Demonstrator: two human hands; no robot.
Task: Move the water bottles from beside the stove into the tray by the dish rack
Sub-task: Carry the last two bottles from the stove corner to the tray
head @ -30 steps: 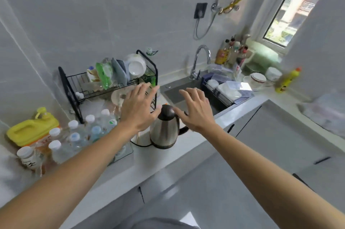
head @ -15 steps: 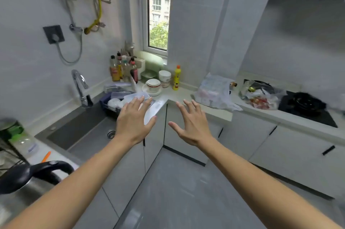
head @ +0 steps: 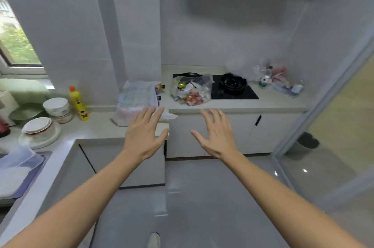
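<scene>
Since a moment ago the view has swung from the sink to the stove (head: 232, 89). Left hand (head: 144, 136) and right hand (head: 217, 136) hover with fingers spread, grip wide and empty. Bottles (head: 263, 81) lie blurred on the table (head: 273, 104) just right of the stove.

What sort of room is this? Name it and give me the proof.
A home kitchen, most likely: a black stove with a dark pan is set into the counter, stacked bowls stand near a yellow detergent bottle, and cabinets run below.
</scene>
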